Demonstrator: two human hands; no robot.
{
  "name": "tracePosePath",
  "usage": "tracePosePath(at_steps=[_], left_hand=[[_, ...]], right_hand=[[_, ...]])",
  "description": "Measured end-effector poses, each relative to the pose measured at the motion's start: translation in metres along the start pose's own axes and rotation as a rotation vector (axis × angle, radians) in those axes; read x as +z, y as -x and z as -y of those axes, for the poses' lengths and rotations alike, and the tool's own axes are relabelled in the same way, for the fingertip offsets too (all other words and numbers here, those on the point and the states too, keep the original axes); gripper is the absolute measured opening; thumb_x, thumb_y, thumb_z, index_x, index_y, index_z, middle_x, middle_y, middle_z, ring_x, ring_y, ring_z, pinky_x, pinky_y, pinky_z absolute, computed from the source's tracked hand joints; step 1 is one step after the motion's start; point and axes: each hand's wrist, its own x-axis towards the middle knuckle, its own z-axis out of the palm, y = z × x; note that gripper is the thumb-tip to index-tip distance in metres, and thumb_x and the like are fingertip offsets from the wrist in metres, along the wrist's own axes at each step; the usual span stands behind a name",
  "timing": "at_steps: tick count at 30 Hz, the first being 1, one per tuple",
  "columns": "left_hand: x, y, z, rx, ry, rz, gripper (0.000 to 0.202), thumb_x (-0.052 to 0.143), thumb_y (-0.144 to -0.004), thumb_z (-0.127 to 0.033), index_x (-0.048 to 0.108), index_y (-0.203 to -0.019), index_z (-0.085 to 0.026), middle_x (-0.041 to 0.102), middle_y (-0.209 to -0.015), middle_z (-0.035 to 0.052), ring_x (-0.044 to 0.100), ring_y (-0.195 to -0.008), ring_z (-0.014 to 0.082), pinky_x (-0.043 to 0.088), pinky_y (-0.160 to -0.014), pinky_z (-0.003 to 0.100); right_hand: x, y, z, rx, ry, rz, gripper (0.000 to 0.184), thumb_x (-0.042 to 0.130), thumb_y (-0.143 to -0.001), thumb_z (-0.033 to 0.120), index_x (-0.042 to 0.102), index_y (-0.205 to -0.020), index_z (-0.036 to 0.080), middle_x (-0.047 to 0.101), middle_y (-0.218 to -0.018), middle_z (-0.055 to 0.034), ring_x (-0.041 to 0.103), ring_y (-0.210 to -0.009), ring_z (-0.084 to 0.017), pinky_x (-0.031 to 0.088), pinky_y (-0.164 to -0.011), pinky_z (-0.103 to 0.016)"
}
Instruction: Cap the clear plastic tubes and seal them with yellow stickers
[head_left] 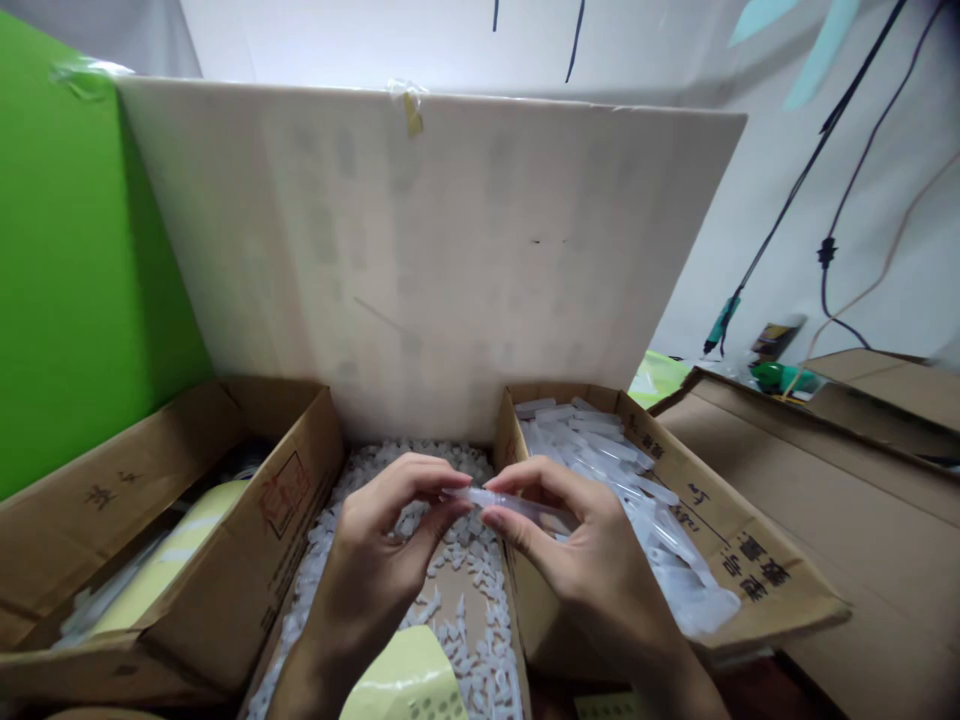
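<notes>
Both hands meet in front of me above a tray of small white plastic nozzle-like pieces (480, 590). Between thumb and fingers, my right hand (592, 540) grips a translucent plastic tube (541, 514), lying roughly level. My left hand (382, 535) pinches a small whitish nozzle piece (459, 493) at the tube's left end. The two parts touch or are joined; I cannot tell how far one sits in the other. More translucent tubes (600, 440) fill the cardboard box just right of my right hand.
A cardboard box (300, 480) on the left holds yellow sheeting. A yellow sheet with dots (405, 675) lies at the front. Behind stands a pale board (450, 260), beside a green panel (67, 260). A teal tool (721, 325) hangs right, above open cardboard (825, 500).
</notes>
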Motion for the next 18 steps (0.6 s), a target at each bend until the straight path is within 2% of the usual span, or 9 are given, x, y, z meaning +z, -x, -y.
tracePosePath(at_steps=[6,13,18], left_hand=[[-0.006,-0.002,-0.011,0.121,-0.102,0.061,0.011,0.067,-0.091,-0.008,0.069,-0.094,-0.019,0.068,-0.087,0.0013,0.067,-0.08,0.0109,0.053,-0.072,0.017],[0.003,0.001,-0.015,0.178,-0.131,0.049,0.015,0.061,-0.093,-0.004,0.066,-0.093,-0.018,0.068,-0.085,0.0022,0.066,-0.075,0.0111,0.054,-0.069,0.018],[0.009,0.002,-0.019,0.206,-0.156,0.013,0.017,0.062,-0.091,0.0,0.065,-0.094,-0.016,0.068,-0.087,0.0019,0.066,-0.077,0.0091,0.053,-0.073,0.015]], right_hand=[[-0.003,0.003,0.003,0.031,-0.035,0.073,0.016,0.073,-0.089,0.037,0.072,-0.089,0.02,0.072,-0.084,-0.002,0.069,-0.08,-0.017,0.053,-0.072,-0.028],[-0.003,0.004,0.002,0.073,-0.159,0.125,0.021,0.069,-0.091,0.033,0.061,-0.079,0.018,0.061,-0.076,0.0001,0.06,-0.071,-0.013,0.046,-0.061,-0.023],[-0.005,0.004,0.002,0.076,-0.205,0.112,0.023,0.073,-0.089,0.033,0.06,-0.078,0.018,0.06,-0.075,0.0002,0.06,-0.071,-0.014,0.046,-0.062,-0.023]])
